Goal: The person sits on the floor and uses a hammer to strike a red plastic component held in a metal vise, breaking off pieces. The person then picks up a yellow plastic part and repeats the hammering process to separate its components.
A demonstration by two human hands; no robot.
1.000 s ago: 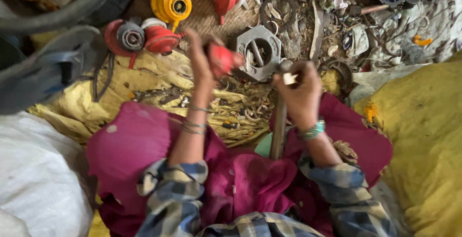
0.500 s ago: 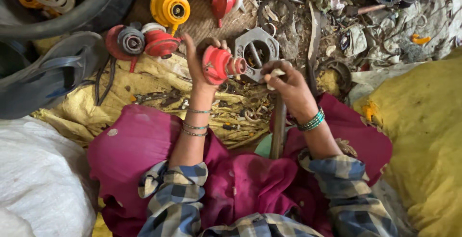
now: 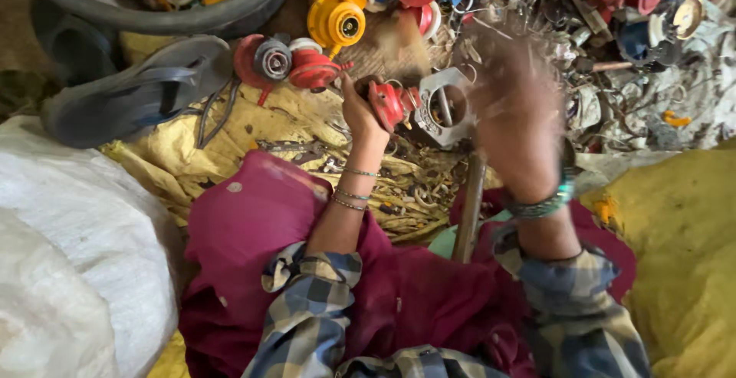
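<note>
Head view: left hand (image 3: 360,113) clamps a red part (image 3: 387,104) just left of the metal plate (image 3: 445,106). It looks stiff and light, best gripped by its rim. Right hand (image 3: 517,117) is blurred; grip unclear.

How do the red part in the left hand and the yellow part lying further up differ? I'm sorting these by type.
The red part is gripped in the left hand; the yellow part lies loose in the pile. The red part looks smaller and flatter, the yellow part bulkier, its round opening facing up. Both are round, coloured housings.
</note>
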